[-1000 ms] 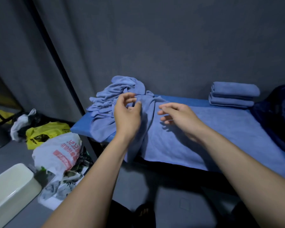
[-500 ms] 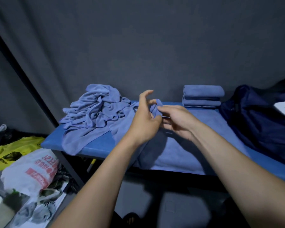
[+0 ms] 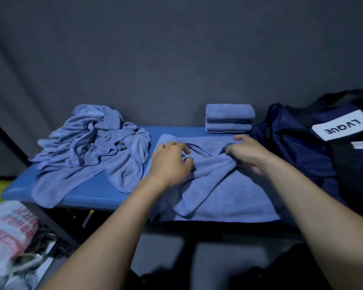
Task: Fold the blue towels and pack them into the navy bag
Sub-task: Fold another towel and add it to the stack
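A white plastic bag point(image 3: 8, 229) lies on the floor at far left. On the blue worktop point(image 3: 92, 193), a heap of unfolded towels point(image 3: 92, 143) sits at the left end. Just right of it, the left hand point(image 3: 170, 162) and the right hand point(image 3: 247, 152) each have their grip clamped on a bunched towel point(image 3: 214, 176) lying over a flat one. Behind them stands a stack of folded towels point(image 3: 228, 118). The navy bag point(image 3: 302, 147) sits at far right.

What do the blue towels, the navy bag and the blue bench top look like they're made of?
Blue towel under both hands: soft matte fabric, probably microfibre or terry; fuzzy nap, limp creases. Navy bag: thin woven synthetic, likely nylon; slumped, crumpled folds. Blue bench top: smooth padded vinyl, seemingly; even surface, rounded edge.
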